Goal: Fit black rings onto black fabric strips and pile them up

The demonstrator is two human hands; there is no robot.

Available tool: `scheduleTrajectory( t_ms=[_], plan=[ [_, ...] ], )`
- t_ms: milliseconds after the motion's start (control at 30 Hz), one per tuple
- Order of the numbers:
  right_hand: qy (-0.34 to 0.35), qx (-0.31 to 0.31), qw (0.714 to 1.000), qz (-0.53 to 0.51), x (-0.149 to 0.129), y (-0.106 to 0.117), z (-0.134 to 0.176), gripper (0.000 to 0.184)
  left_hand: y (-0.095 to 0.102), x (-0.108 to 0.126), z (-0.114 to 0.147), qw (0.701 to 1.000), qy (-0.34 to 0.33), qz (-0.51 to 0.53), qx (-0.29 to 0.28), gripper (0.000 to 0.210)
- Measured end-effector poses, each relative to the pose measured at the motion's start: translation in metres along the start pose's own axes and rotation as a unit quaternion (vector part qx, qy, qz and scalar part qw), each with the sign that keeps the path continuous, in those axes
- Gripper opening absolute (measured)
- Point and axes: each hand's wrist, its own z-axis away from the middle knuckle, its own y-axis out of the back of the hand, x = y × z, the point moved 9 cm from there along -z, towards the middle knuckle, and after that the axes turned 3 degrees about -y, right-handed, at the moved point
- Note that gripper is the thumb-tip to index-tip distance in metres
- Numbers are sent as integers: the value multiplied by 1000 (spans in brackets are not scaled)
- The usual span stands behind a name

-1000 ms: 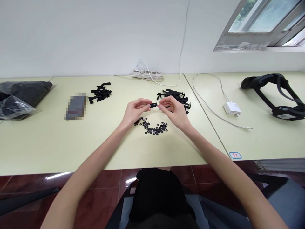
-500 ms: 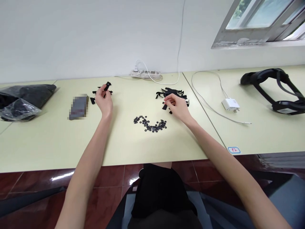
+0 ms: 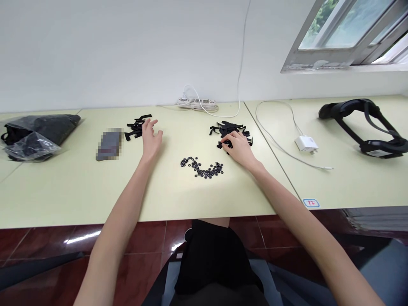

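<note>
My left hand (image 3: 151,138) is open, with fingers apart, just right of a small pile of black fabric strips (image 3: 136,128). Nothing shows between its fingers. My right hand (image 3: 236,146) reaches over the near side of a larger heap of black strips (image 3: 230,127). Thumb and fingertips come together on a black strip (image 3: 219,145) at the heap's lower left edge; part of that strip is hidden. Between the hands and closer to me, several small black ring-shaped pieces (image 3: 208,172) lie scattered in a curved band on the pale table (image 3: 178,199).
Left of the small pile lie a blurred grey flat object (image 3: 109,144) and a clear plastic bag (image 3: 38,144) with black material inside. A power strip (image 3: 197,104) sits by the wall. To the right are a white charger (image 3: 306,144) with its cable and a black headset (image 3: 366,127).
My left hand has let go of a black strip on the left pile, opened and shifted right. My right hand has lowered onto the near edge of the right heap.
</note>
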Motion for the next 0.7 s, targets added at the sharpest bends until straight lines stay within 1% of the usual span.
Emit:
scheduleTrajectory(
  t_ms=[100,233,300,367,433,533,600,700],
  plan=[
    [-5,0,1000,17,1,0,-1,12,-20,23,11,998,-43,-21,-43,32],
    [0,2,1000,24,-1,-1,-2,15,-44,56,27,987,-121,-28,-104,29],
    [2,5,1000,14,0,-1,-3,14,-51,73,35,979,-157,-26,-127,29],
    [2,18,1000,-9,1,2,-4,14,-54,89,43,971,-195,-27,-138,30],
    [-4,37,998,-52,1,8,-5,15,-55,102,49,965,-220,-29,-140,31],
    [-28,53,985,-163,2,17,-8,15,-57,116,56,962,-228,-7,-150,28],
    [-44,48,968,-243,-1,18,-8,15,-59,123,61,961,-219,28,-168,24],
    [-62,26,940,-336,-10,16,-6,22,-70,129,70,954,-183,82,-222,21]
  ],
)
